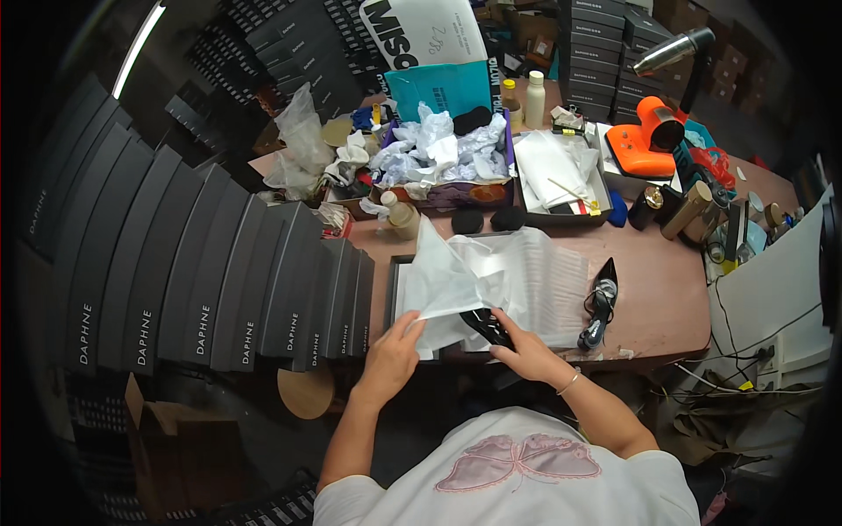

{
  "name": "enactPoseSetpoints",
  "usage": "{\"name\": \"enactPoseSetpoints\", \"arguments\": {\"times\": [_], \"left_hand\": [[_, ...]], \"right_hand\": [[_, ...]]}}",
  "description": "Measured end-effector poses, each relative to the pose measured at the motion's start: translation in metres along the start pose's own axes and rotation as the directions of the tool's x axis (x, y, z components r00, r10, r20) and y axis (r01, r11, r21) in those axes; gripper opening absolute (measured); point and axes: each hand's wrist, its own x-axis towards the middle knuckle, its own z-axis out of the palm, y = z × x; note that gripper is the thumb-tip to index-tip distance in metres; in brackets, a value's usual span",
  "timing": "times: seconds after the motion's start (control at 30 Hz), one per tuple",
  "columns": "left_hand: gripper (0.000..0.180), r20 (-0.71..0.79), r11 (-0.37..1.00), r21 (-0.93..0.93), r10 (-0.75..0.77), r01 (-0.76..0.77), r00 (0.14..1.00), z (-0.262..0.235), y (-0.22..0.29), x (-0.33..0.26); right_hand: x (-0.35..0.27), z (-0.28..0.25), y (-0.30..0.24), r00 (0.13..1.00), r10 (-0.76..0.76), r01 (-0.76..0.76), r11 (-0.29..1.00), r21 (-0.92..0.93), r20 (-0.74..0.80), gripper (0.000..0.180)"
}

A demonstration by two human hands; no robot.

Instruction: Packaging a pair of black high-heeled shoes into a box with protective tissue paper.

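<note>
My left hand (392, 354) pinches the near edge of a white sheet of tissue paper (438, 276), which it lifts over an open dark shoebox (394, 279). A black shoe (484, 327) is in my right hand (530, 352), partly covered by the tissue. Thumb and fingers close around the shoe from the right side. More white wrapping sheet (544, 272) spreads out beyond and to the right of the shoe. Farther right, a second black shoe (601, 302), pointed and strappy, lies on the table with its toe away from me.
Dark shoeboxes (219, 272) stand in a long row on the left. Behind the work spot are a bin of crumpled paper (438, 149), two black round pads (487, 220) and a box of white sheets (561, 171). An orange device (645, 140), bottles and cables crowd the right.
</note>
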Motion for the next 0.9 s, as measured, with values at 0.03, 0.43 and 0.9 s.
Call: {"name": "enactPoseSetpoints", "arguments": {"times": [0.03, 0.43, 0.9], "left_hand": [[0.048, 0.01, 0.999, 0.03, 0.012, -0.012, 1.0, 0.005, -0.009, -0.009], [0.055, -0.049, 0.88, -0.256, 0.401, -0.4, 0.915, -0.019, 0.015, 0.007], [0.075, -0.528, 0.739, -0.46, 0.218, -0.492, 0.821, 0.03, -0.003, -0.019]], "right_hand": [[0.003, 0.004, 0.001, 0.999, -0.025, 0.025, 0.999, 0.037, 0.02, 0.069], [0.101, 0.081, -0.041, 0.962, 0.227, 0.149, 0.039, 0.988, -0.154, 0.042], [0.077, 0.077, -0.022, 0.867, -0.389, 0.316, 0.912, -0.262, -0.311, 0.045]]}}
